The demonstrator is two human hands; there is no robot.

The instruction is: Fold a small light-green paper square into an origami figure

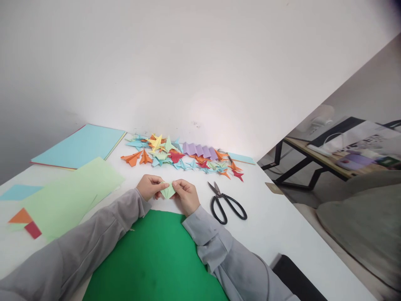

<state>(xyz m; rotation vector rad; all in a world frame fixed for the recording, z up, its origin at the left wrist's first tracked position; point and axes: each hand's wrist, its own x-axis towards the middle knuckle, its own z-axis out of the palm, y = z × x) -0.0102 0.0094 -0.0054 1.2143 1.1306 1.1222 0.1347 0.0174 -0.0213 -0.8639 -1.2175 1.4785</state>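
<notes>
A small light-green folded paper (168,191) is held up between both hands, just beyond the far edge of a green sheet (153,255). My left hand (149,187) pinches its left side between thumb and fingers. On the opposite side, my right hand (187,195) grips it the same way, with the thumb on top. Creases show on the paper's face; its underside and some fingertips are hidden. To the right of my right hand lie black-handled scissors (223,202), blades slightly apart and pointing away from me.
Along the wall is a pile of colourful folded paper pieces (169,154) with a purple pleated strip (199,150). Blue sheets (81,144), a large light-green sheet (72,196) and orange (21,216) and red scraps (33,230) lie left. A black object (296,278) sits front right.
</notes>
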